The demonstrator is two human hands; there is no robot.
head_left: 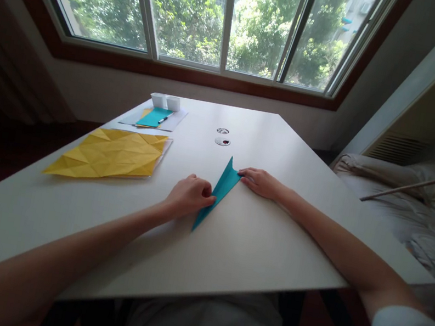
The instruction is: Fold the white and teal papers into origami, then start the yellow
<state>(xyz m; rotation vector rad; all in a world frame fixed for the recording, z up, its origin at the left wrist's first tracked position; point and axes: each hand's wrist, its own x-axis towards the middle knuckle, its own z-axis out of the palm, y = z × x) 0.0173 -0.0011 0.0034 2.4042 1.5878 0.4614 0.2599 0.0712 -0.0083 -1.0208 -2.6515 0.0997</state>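
A folded blue sheet of paper (218, 192), narrow and pointed at its near end, lies slantwise on the white table (269, 249). My left hand (192, 196) is closed with its thumb and curled forefinger on the paper's left edge. On the far right corner of the paper rest the fingertips of my right hand (261, 182); its fingers are stretched out and lie low over the tabletop.
To the left lies a large creased yellow paper (114, 152) over a pale sheet. Farther back are blue paper (155, 117), a pen (163, 120) and two small white boxes (173, 103). Two round discs (222, 141) sit mid-table. Bedding (380, 185) is at the right.
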